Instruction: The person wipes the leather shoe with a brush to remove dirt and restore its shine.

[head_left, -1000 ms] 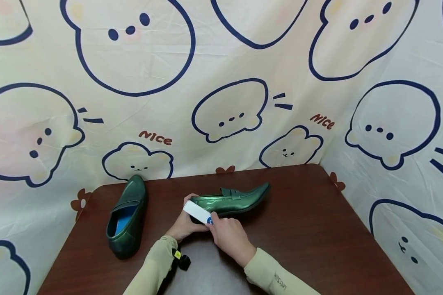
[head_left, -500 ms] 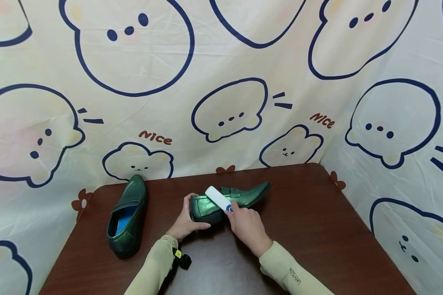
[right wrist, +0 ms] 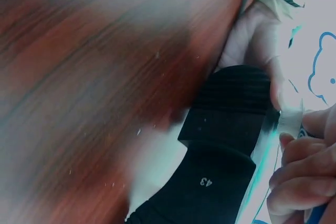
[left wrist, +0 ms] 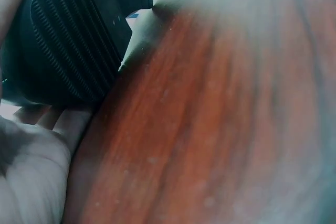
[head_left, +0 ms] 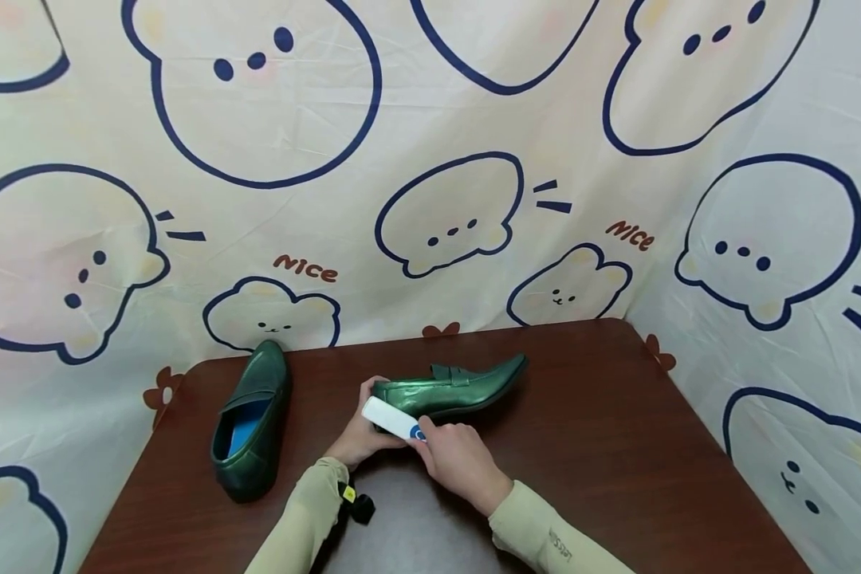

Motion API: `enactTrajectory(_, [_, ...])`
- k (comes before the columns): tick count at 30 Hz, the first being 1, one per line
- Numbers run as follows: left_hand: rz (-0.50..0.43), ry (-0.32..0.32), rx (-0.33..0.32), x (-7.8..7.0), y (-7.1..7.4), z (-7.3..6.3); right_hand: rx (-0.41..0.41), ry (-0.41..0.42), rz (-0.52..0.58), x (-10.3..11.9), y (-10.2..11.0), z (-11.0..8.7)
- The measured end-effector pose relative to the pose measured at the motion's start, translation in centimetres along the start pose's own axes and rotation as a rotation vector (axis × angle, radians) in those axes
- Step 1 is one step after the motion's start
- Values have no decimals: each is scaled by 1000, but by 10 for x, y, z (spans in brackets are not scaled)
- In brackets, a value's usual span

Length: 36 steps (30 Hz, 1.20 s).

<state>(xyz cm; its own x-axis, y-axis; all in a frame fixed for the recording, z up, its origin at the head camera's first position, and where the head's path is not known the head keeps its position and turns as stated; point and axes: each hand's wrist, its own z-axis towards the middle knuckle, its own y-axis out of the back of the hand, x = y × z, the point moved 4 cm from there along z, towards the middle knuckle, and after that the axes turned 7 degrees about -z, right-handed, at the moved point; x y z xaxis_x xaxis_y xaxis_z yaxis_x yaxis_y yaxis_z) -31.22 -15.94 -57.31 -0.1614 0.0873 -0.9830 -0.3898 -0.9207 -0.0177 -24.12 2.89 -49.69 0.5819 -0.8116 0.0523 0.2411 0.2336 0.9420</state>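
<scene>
A shiny green loafer (head_left: 445, 392) lies in the middle of the table, toe to the right. Around its heel my left hand (head_left: 362, 434) curls, thumb on the near side. In the left wrist view the ridged heel (left wrist: 73, 35) rises above my palm. My right hand (head_left: 462, 462) grips a white brush (head_left: 391, 417) with a blue mark, its head against the loafer's heel end. Short pale bristles (right wrist: 290, 120) and the black sole (right wrist: 220, 145), marked 43, show in the right wrist view. My hand hides most of the brush's handle.
A second green loafer (head_left: 251, 426) with a blue insole stands at the table's left, toe toward the back. The brown wooden table (head_left: 617, 462) ends at a cartoon-printed cloth (head_left: 445, 104) behind and at the right. A black wrist device (head_left: 359, 507) hangs at my left cuff.
The brush first slid right along the loafer's side to its middle, then came back left to the heel with my right hand. My left hand keeps its hold.
</scene>
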Motion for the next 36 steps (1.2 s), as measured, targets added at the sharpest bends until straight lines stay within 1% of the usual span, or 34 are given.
enactTrajectory(7, [-23,-4,18,0,1,-2,1,23,-11,-7,0,1])
enactTrajectory(11, [7,40,-5,2,1,-1,-6,22,-34,-16,1,0])
enactTrajectory(13, [15,67,-24,3,1,-1,-24,-2,-43,-24,4,0])
enactTrajectory(15, [8,81,-36,2,1,-2,-42,-50,-43,-33,7,0])
enactTrajectory(19, [-30,81,-47,3,1,-2,-66,-153,-32,-51,13,-1])
enactTrajectory(21, [-42,85,-50,4,2,-3,-69,-182,-20,-55,15,-1])
enactTrajectory(23, [-36,87,-53,4,3,-3,-70,-193,-10,-55,17,-1])
enactTrajectory(25, [-20,89,-52,4,3,-2,-66,-176,-3,-50,19,0])
enactTrajectory(28, [13,85,-51,4,4,-2,-53,-92,4,-35,19,1])
enactTrajectory(30, [16,61,-39,4,3,-1,-32,-20,7,-24,16,2])
enactTrajectory(32, [10,29,-19,3,2,0,-17,36,-4,-14,12,3])
enactTrajectory(34, [-8,-4,5,3,1,0,-8,63,-28,-8,7,5])
enactTrajectory(36, [-29,-28,26,2,-1,-1,-6,71,-60,-3,4,7])
